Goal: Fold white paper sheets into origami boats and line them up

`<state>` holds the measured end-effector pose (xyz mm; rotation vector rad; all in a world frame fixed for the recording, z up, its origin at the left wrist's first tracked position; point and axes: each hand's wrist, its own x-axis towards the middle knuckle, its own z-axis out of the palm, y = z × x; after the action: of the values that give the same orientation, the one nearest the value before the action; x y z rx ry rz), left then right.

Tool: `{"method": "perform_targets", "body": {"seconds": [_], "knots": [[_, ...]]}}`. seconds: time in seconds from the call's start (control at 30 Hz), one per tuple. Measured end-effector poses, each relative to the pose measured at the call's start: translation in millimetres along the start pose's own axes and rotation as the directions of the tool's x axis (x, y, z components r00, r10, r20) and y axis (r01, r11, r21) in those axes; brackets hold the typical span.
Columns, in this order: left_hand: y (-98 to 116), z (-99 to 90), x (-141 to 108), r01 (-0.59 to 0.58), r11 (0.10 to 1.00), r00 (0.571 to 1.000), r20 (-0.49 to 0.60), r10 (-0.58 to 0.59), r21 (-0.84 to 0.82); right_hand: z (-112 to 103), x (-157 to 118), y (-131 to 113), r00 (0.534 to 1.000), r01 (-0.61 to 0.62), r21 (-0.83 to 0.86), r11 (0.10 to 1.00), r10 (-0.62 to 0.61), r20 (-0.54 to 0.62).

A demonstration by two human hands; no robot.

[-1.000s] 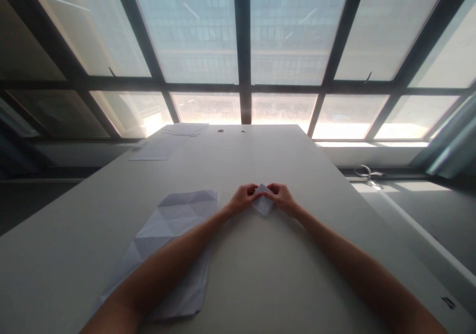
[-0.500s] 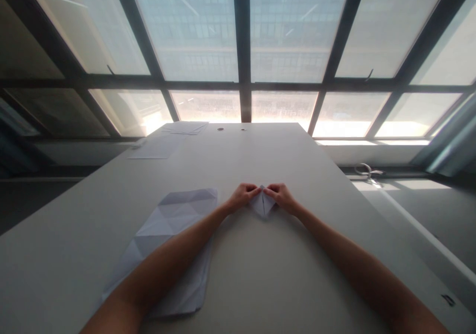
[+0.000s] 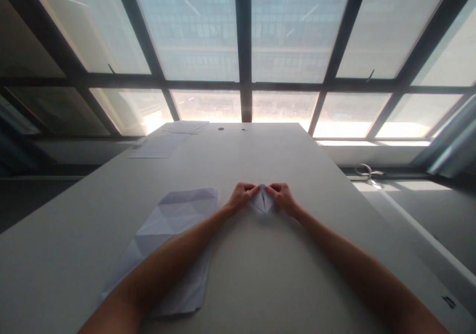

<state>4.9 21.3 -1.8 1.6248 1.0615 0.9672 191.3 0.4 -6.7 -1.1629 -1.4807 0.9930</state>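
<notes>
A small folded piece of white paper (image 3: 263, 204) is held between both hands over the middle of the table, its pointed end toward me and a dark slit down its centre. My left hand (image 3: 241, 195) pinches its left side between thumb and fingers. On the right side, my right hand (image 3: 281, 195) grips it the same way. The fingertips partly cover its far end. Creased white paper sheets (image 3: 186, 203) lie under and beside my left forearm, which hides part of them.
The white table (image 3: 275, 155) runs away to tall framed windows. More white sheets (image 3: 156, 146) lie at its far left, near a round dark hole (image 3: 220, 129). Beyond the right edge is a pale bar with a ring-shaped fitting (image 3: 368, 171).
The folded paper's near tip has lifted or drawn back slightly, so it looks shorter, and its central slit shows wider. Both hands stay in nearly the same place.
</notes>
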Motion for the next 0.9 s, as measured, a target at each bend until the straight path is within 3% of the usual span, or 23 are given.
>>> {"method": "perform_targets", "body": {"seconds": [0.17,0.37,0.53,0.73,0.9], "knots": [[1.8,-0.2,0.6,-0.023,0.994,0.993,-0.122,0.01,-0.104,-2.5,1.6,2.1,0.991,0.021,0.049,0.999,-0.014,-0.133],[-1.4,-5.2,9.8,-0.127,0.959,0.932,-0.362,0.029,-0.252,-8.7,9.4,7.9,0.928,0.143,0.11,0.984,-0.095,-0.36],[-10.8,-10.8,19.0,-0.218,0.89,0.896,-0.444,0.019,-0.401,-10.9,15.0,12.4,0.904,0.154,0.212,0.965,-0.05,-0.425],[-13.2,-11.8,19.8,-0.175,0.788,0.929,-0.364,-0.067,-0.59,-13.9,16.0,15.2,0.895,0.099,0.286,0.953,0.041,-0.444],[-9.8,-13.6,17.8,-0.154,0.731,0.964,-0.263,-0.036,-0.665,-15.5,15.6,15.5,0.908,0.089,0.354,0.931,0.07,-0.414]]}}
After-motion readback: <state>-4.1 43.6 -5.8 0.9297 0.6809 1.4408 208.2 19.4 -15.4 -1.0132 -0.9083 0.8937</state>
